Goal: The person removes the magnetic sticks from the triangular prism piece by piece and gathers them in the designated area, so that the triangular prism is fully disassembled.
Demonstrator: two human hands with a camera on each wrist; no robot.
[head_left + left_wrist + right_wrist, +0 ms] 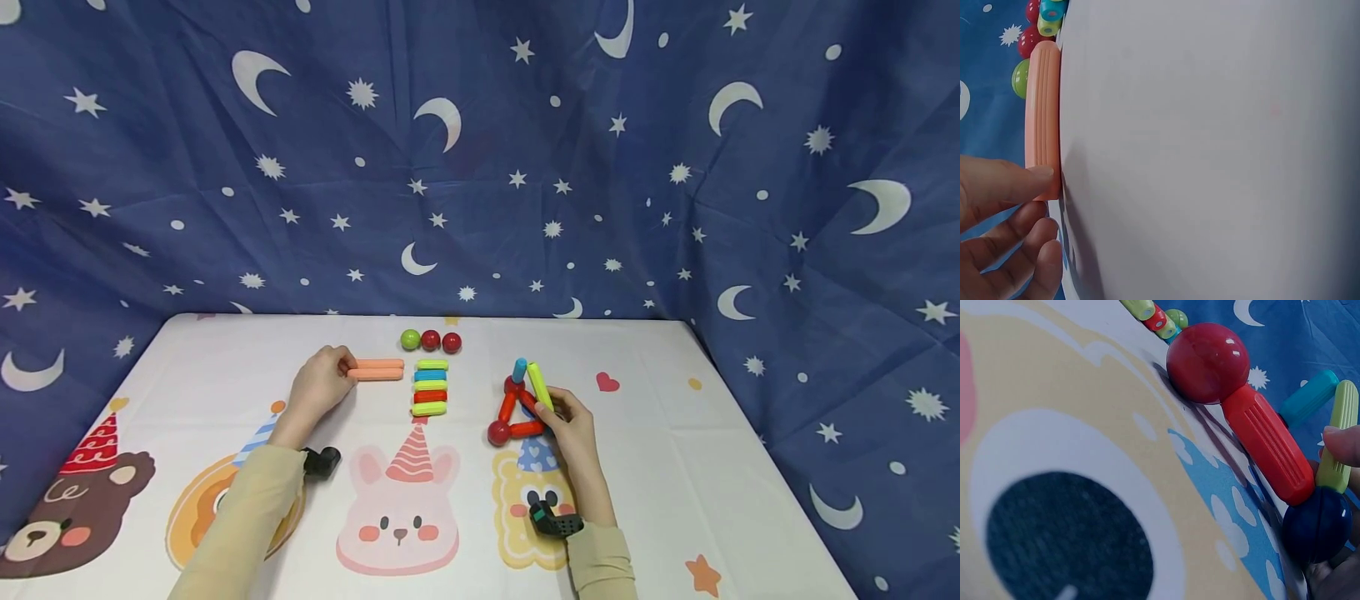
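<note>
At the left, my left hand pinches the near ends of two orange rods lying side by side; in the left wrist view the thumb rests on one orange rod. On the right stands a triangle of red rods with red balls at two corners. A blue rod rises from the far ball. My right hand pinches a yellow-green rod; its lower end meets a dark blue ball at the third corner, which the hand hides in the head view.
Between the hands lies a column of short rods in yellow-green, blue and red. Behind it sit one green ball and two red balls in a row. A blue star-patterned cloth hangs behind the printed white tabletop.
</note>
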